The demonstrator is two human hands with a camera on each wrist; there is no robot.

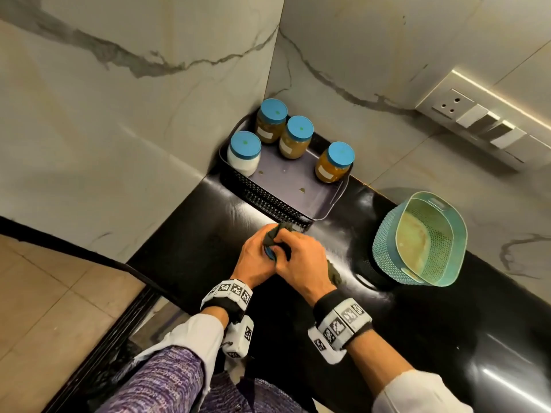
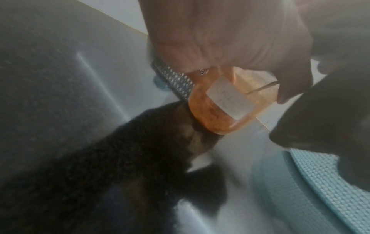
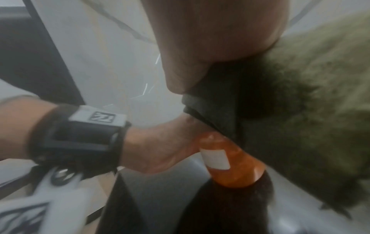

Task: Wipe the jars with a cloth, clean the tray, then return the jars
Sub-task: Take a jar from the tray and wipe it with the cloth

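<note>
My left hand [image 1: 258,254] grips an orange-filled jar [image 2: 220,110] by its top, just in front of the tray; only a sliver of its blue lid [image 1: 269,252] shows in the head view. The jar [image 3: 230,161] carries a white label. My right hand [image 1: 293,257] holds a dark green cloth [image 1: 281,229] bunched against the jar, and the cloth [image 3: 300,126] drapes over the jar's side. The dark mesh-sided tray [image 1: 286,178] sits in the wall corner with several blue-lidded jars [image 1: 295,138] in it and small stains [image 1: 302,190] on its floor.
A teal perforated basket [image 1: 423,239] stands on the black counter [image 1: 193,242] right of my hands. Marble walls close the corner behind the tray. A switch and socket panel [image 1: 477,120] is on the right wall. The counter's edge drops to the floor at left.
</note>
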